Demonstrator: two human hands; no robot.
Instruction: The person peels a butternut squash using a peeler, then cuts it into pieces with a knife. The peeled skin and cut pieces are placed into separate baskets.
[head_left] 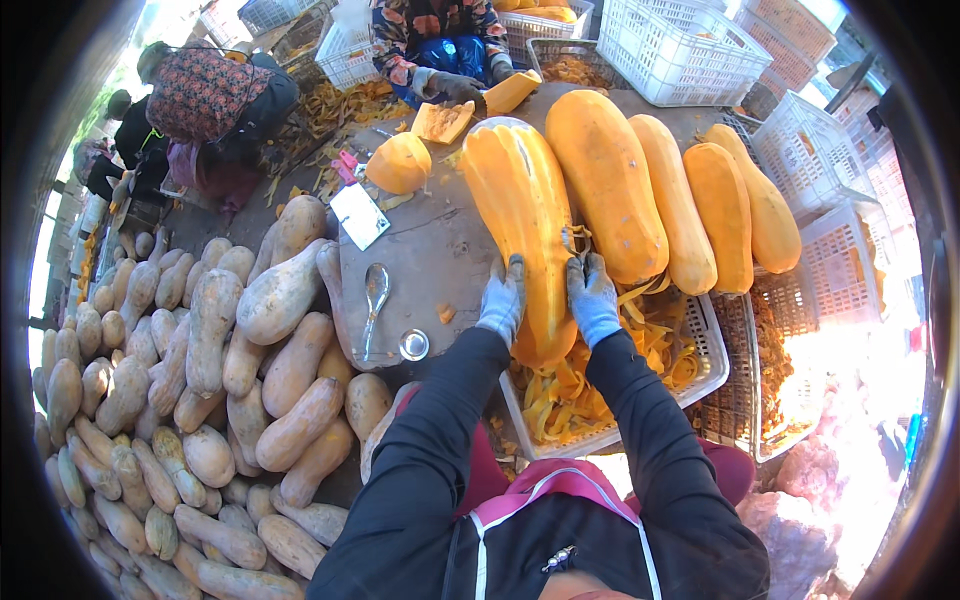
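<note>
Over the crate (573, 445), your left hand (503, 297) and right hand (592, 297) clasp the squash (522, 215) from either side, where even pressure would best check any roll.

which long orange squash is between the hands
The leftmost long orange squash in the row, between left hand and right hand; the other four lie to its right.

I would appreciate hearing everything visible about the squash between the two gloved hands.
The squash is long, thick and orange, streaked yellow toward its far end, which has a greyish patch. It lies lengthwise, partly over the table, its near end over a crate of peelings; the left hand and right hand flank its near half.
</note>
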